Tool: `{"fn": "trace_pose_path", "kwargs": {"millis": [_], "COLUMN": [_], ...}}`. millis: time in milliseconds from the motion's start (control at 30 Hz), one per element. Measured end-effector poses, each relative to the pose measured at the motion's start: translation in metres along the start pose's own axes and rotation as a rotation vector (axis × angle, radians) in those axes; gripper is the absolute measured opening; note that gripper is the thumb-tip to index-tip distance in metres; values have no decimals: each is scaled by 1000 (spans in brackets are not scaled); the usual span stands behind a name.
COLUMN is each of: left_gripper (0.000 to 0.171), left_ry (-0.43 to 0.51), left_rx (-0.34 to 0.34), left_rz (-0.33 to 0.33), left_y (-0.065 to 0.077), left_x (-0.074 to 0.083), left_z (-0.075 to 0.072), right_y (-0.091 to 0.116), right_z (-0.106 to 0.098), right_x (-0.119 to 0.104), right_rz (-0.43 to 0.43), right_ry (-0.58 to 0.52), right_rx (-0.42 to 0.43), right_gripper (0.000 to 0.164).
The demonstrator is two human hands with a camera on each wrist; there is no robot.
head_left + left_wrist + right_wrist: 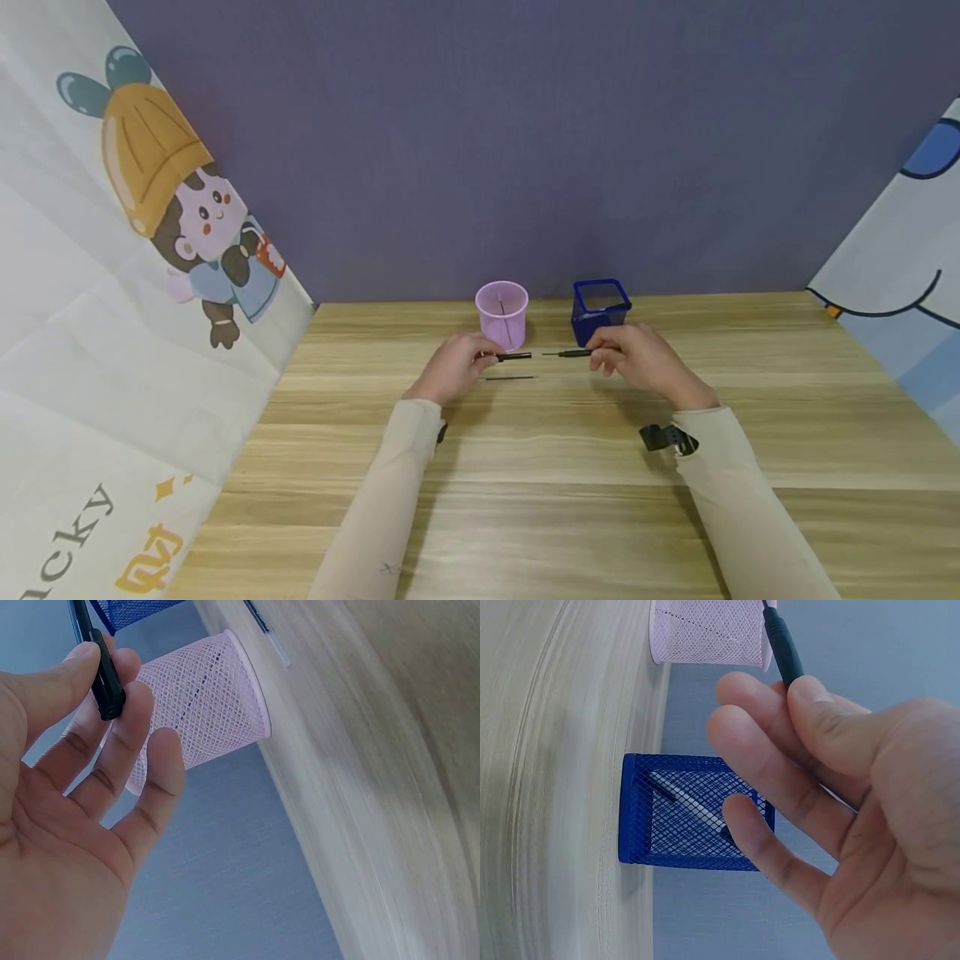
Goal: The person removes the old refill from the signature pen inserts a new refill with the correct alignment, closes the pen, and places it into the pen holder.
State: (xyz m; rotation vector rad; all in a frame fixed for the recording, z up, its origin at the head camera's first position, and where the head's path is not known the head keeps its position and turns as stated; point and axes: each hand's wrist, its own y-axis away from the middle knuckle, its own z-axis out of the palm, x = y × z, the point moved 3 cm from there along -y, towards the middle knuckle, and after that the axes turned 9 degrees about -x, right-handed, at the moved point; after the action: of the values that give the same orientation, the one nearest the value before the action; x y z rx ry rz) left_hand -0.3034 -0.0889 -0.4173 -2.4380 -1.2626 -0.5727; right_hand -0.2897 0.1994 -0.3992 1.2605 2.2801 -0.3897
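Note:
In the head view, my left hand (459,364) holds a black pen barrel (516,357) level, its free end towards the right. The thumb and fingers pinch this barrel near its clip (105,671) in the left wrist view. Opposite it, my right hand (637,358) pinches a black pen grip section (576,354) with a thin rod sticking out towards the left. A short gap separates the two pen pieces. Its thumb (810,690) presses on the grip section, while the other fingers are spread. On the table below lies a thin dark refill (510,378).
Behind the left hand stands a pink mesh cup (491,321) with a thin dark stick leaning inside. A square blue mesh holder (585,325), beyond the right hand, has a pen (694,806) in it. A grey-purple panel (525,150) borders the wooden table (540,517) at the back.

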Motion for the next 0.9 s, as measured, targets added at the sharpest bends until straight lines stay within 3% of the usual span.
{"fn": "trace_pose_path", "kwargs": {"millis": [900], "left_gripper": [19], "left_ry": [-8], "left_rx": [1], "left_rz": [16], "left_y": [-1], "left_x": [3], "left_z": [6], "right_y": [-2], "right_z": [2], "right_x": [-5], "right_rz": [-15], "right_ry": [-6], "right_rx": [5], "right_gripper": [13]}}
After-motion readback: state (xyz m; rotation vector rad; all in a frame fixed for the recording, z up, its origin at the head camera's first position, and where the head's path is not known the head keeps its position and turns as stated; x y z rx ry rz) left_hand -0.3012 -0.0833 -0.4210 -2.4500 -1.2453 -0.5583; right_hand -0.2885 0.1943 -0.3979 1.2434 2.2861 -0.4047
